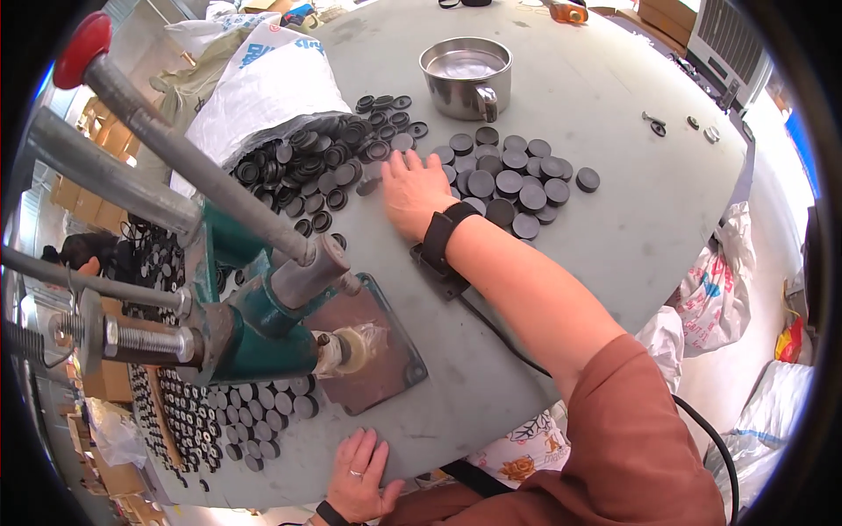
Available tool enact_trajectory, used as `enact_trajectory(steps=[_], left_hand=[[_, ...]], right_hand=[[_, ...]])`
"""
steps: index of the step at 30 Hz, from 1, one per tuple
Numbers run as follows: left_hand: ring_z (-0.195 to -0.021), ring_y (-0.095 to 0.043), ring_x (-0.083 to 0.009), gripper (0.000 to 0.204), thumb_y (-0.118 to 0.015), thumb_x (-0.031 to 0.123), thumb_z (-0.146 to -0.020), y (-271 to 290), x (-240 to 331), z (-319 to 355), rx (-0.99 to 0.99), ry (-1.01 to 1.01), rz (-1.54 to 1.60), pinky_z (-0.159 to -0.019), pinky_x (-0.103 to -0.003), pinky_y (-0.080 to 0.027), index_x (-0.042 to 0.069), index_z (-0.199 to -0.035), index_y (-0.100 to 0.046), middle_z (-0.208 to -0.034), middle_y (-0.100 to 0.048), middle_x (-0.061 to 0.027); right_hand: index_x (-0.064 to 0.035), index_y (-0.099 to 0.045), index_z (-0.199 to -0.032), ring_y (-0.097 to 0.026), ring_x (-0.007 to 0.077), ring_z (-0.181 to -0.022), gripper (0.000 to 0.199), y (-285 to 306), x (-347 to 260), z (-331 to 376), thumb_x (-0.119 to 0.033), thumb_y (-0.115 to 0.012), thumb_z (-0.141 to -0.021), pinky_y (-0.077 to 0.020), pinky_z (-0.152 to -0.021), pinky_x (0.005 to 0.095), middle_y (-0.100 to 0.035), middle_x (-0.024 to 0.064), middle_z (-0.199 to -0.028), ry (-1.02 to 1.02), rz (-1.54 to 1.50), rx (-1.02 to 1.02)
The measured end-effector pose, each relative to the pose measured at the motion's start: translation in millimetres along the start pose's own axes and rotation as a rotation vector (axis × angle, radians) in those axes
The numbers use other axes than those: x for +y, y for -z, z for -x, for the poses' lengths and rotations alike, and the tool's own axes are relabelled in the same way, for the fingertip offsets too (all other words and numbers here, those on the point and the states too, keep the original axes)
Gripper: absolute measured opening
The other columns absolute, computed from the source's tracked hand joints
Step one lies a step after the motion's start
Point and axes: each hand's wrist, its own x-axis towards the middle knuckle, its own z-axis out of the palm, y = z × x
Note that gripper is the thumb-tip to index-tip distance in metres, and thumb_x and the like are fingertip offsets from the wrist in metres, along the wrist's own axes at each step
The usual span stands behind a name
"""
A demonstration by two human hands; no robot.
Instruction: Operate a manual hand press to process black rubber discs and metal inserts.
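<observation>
Taking the clock from your right hand (414, 195), the shallow black rimmed caps (328, 182) lie at nine to ten o'clock, spilling from the mouth of the white woven sack (285, 79). The taller flat-topped discs (481, 183) crowd together at three o'clock. They look like moulded plastic or rubber: probably light, fairly firm and hard to break, with smooth faces that might slide under you. Your best hold is likely across opposite sides of the rim, because the flat faces offer little to pinch, and overlapping pieces may shift their neighbours.

Your right hand is palm down over the surface (579, 114), between the two groups, its fingers slightly bent and pointing towards twelve, next to the nearest caps. You cannot tell from here whether they touch or grip one, as the palm is hidden. Your right forearm comes in straight from between four and five, a black band on the wrist.

Your left hand (361, 478) lies just past six o'clock at the near edge, back upward, fingers extended and thumb apart, with nothing visible in it. The green lever press (263, 346) stands between seven and eight, and the steel mug (452, 98) at one.
</observation>
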Motion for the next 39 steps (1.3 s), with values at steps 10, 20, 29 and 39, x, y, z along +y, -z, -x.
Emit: enact_trajectory(steps=[10,20,29,39], left_hand=[[-0.120,-0.042,-0.0434,0.058,-0.065,0.032,-0.076,4,-3,1,-0.011,0.007,-0.009,-0.098,-0.054,-0.035,-0.006,-0.117,-0.053,-0.129,-0.045,-0.0252],[-0.122,-0.040,-0.0441,0.058,-0.063,0.033,-0.077,4,-1,3,-0.017,0.019,-0.013,-0.100,-0.055,-0.032,-0.006,-0.119,-0.051,-0.132,-0.043,-0.0259],[-0.123,-0.040,-0.0429,0.058,-0.063,0.033,-0.076,4,-1,2,-0.017,0.014,-0.018,-0.101,-0.055,-0.031,-0.005,-0.119,-0.051,-0.132,-0.043,-0.0256],[-0.122,-0.041,-0.0443,0.057,-0.064,0.030,-0.076,5,0,1,0.011,0.008,-0.003,-0.101,-0.054,-0.032,-0.006,-0.118,-0.051,-0.131,-0.043,-0.0263]], right_hand=[[-0.0074,-0.051,-0.123,-0.045,0.0252,-0.124,0.042,36,45,49,-0.012,-0.054,-0.081,-0.0372,-0.092,0.0433,-0.049,0.0084,-0.130,0.148,-0.094,-0.177],[-0.0088,-0.061,-0.111,-0.058,0.0313,-0.104,0.039,53,69,26,-0.024,-0.063,-0.075,-0.0412,-0.086,0.0474,-0.063,0.0127,-0.107,-0.083,-0.286,-0.179],[0.0013,-0.066,-0.092,-0.065,0.0244,-0.077,0.024,45,72,17,-0.009,-0.067,-0.071,-0.0506,-0.070,0.0315,-0.068,0.0128,-0.081,-0.053,-0.818,0.136],[0.0007,-0.065,-0.093,-0.061,0.0091,-0.073,0.023,87,54,75,-0.003,-0.072,-0.072,-0.0501,-0.068,0.0248,-0.067,0.0051,-0.081,-0.089,-1.200,0.007]])
